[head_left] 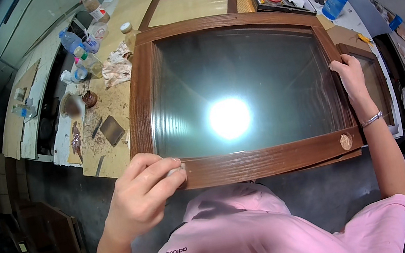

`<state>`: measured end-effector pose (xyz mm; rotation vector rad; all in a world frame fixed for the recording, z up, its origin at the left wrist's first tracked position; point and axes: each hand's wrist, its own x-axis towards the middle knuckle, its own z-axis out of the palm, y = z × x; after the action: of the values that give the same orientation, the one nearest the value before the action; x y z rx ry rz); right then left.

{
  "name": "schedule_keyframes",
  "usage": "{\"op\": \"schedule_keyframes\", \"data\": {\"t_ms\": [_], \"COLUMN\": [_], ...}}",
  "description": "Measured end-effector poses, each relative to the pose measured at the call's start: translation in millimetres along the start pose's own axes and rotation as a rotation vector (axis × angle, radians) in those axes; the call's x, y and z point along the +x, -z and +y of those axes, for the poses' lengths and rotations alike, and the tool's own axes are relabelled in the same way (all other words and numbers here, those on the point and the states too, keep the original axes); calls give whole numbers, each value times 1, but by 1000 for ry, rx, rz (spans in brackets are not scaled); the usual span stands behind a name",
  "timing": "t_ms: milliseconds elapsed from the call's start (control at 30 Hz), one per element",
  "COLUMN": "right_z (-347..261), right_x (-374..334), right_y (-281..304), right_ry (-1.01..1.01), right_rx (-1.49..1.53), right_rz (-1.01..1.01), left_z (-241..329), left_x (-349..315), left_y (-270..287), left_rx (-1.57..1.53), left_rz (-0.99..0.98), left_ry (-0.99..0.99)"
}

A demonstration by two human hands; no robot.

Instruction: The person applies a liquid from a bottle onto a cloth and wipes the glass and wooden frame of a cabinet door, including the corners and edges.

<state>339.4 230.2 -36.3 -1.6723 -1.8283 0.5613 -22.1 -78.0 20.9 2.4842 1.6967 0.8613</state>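
1. gripping the right side of a glazed wooden frame [237, 80] with my right hand [351, 77], i pinch a small pale pad [177, 170] in my left hand [142, 195] at its near-left corner; the hands are well apart.
2. the frame lies at the worktable's [120, 153] near edge, apparently jutting past it.
3. leaning on that overhang with my right grip loosened could tip it off.
4. a slip of my left fingers could smear the glass [195, 84].
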Motion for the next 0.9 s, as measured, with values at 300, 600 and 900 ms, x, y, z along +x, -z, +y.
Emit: {"op": "schedule_keyframes", "data": {"t_ms": [300,600,900], "right_z": [6,15,14], "right_x": [4,7,7], "right_y": [-3,-6,-4], "right_ry": [0,34,26], "right_rx": [18,1,17], "right_rz": [23,36,33], "left_z": [5,7,14], "left_x": [3,-1,-3], "left_y": [2,6,4], "left_rx": [51,19,-73], "left_rz": [-9,36,28], "left_ry": [22,123,223]}}
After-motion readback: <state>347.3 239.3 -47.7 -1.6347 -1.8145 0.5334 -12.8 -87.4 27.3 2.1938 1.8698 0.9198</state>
